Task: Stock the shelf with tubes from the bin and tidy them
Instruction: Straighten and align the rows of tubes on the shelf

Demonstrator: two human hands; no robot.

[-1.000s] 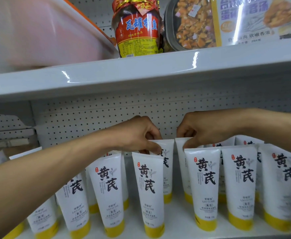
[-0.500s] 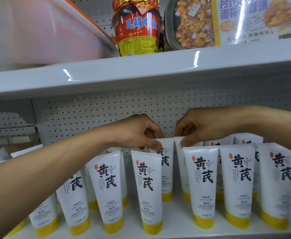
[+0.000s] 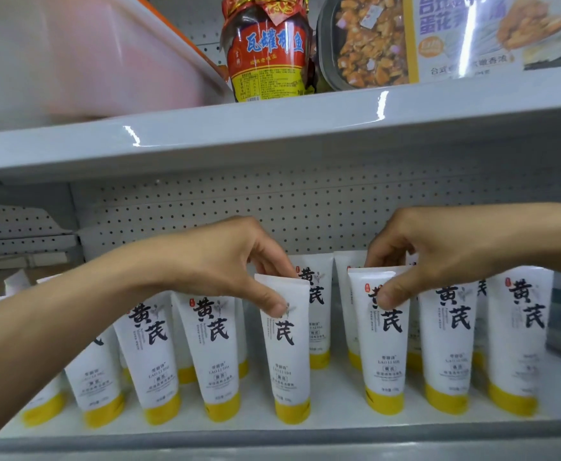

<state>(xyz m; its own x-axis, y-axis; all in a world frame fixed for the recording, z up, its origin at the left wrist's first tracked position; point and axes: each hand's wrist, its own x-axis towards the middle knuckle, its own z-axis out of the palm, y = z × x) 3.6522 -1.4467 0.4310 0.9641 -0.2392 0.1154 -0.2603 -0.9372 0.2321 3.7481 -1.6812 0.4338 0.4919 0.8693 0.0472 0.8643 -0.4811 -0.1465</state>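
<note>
Left hand (image 3: 226, 261) is pinching the top crimp of the centre tube (image 3: 287, 354): thumb on the front over the print, fingers (image 3: 274, 259) curled behind the crimp. Right hand (image 3: 432, 251) has the same grip on the neighbour tube (image 3: 384, 354) just to its right, thumb on the front face and the rest hooked over the top edge. So both sets of fingers are narrow and each holds one tube. Both tubes stand cap-down on the lower shelf (image 3: 339, 427) with their yellow caps on the board. The centre tube leans slightly left and the neighbour tube is near upright. I see a gap between the two, with a back-row tube (image 3: 315, 311) showing through it. The front row (image 3: 212, 357) runs across the shelf on both sides of the held pair, white bodies with black characters facing me. The tubes on the left lean more than those on the right, and my left forearm covers the far-left ones. Behind is a perforated back panel (image 3: 272, 207). On the upper shelf (image 3: 305, 128) I see the bin (image 3: 73, 61) at left, pinkish and blurred; I can't tell its contents. Beside it are a red-labelled jar (image 3: 269, 51) and a boxed meal (image 3: 372, 41).
</note>
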